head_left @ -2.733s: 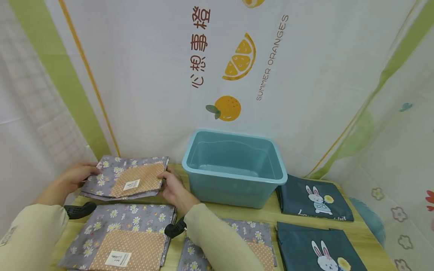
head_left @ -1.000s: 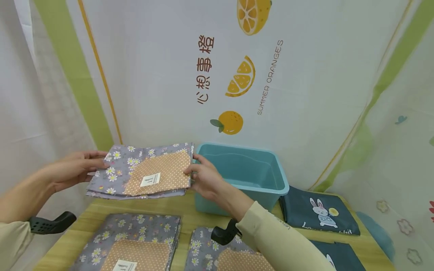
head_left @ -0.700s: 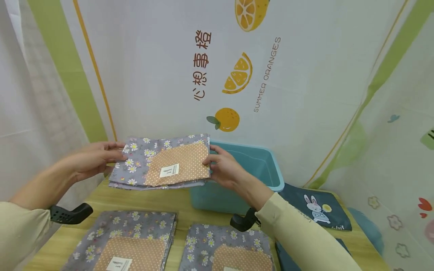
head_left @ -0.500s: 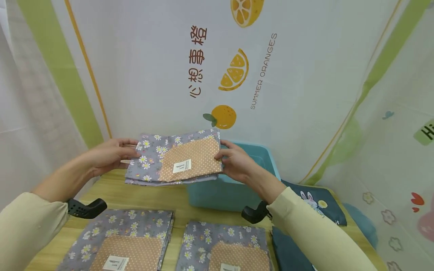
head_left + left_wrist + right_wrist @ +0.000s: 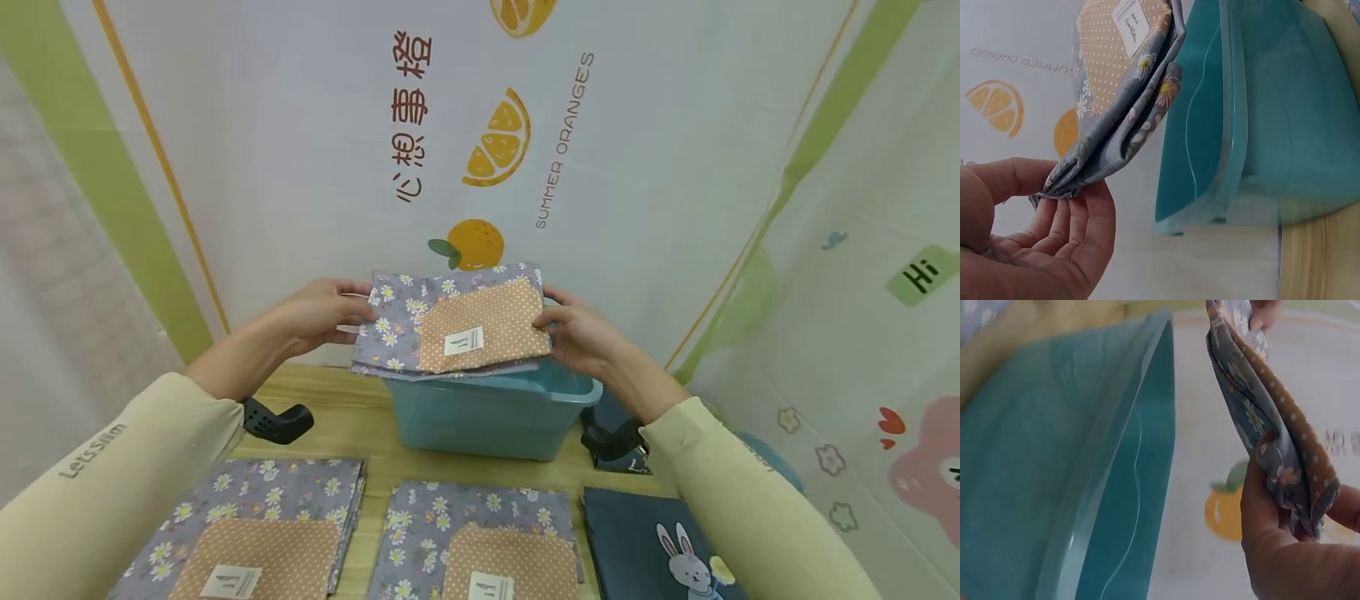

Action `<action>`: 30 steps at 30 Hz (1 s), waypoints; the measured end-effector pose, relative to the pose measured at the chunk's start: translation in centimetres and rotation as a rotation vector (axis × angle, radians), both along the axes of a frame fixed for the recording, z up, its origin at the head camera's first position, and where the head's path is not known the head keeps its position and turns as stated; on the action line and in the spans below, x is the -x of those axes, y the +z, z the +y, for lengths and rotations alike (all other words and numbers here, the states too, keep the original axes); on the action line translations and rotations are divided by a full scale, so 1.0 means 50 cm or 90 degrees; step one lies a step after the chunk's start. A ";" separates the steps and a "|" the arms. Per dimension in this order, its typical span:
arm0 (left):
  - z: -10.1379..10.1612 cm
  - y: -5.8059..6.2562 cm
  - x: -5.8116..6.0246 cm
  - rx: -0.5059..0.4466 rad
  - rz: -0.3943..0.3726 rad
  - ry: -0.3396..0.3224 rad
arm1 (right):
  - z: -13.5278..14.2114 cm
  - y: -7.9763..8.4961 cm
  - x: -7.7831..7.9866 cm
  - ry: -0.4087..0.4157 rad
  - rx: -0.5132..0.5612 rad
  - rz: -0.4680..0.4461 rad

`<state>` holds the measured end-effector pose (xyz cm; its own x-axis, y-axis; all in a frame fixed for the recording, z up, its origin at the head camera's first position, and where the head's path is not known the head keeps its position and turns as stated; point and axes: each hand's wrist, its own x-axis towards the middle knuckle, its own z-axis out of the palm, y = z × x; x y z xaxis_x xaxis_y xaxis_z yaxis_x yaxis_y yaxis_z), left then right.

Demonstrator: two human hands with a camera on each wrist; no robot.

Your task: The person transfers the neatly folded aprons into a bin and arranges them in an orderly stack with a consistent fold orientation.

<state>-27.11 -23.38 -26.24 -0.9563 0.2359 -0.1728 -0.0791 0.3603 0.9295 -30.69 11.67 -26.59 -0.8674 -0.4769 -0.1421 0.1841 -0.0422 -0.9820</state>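
A folded grey daisy-print apron (image 5: pixel 397 321) with a dotted tan pocket and a white label hangs in the air over the blue plastic bin (image 5: pixel 480 417). My left hand (image 5: pixel 318 317) pinches its left end, thumb above and fingers below, as the left wrist view confirms. At the other end my right hand (image 5: pixel 588 337) grips the edge between thumb and fingers. Seen from the right wrist, the apron (image 5: pixel 1260 406) is apart from the bin rim (image 5: pixel 1129 419). The cloth hides much of the bin's opening in the head view.
Two more folded daisy-print aprons (image 5: pixel 262 492) (image 5: pixel 480 508) lie in front of the bin on the wooden table (image 5: pixel 330 408). Dark folded cloths with a rabbit print (image 5: pixel 630 533) lie at the right, one partly behind my right arm. A printed white curtain (image 5: pixel 322 208) stands behind.
Both hands have lifted the folded apron off the left side of the table and carried it right, over the bin. The other aprons stay where they were.
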 end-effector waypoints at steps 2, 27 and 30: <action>0.025 0.000 0.013 -0.009 0.002 0.007 | 0.022 -0.002 0.008 -0.010 -0.007 0.001; 0.135 -0.073 0.123 0.030 -0.029 0.062 | 0.090 -0.081 0.073 -0.078 -0.277 0.007; 0.141 -0.085 0.129 0.043 -0.031 0.062 | 0.081 -0.085 0.073 -0.088 -0.335 0.028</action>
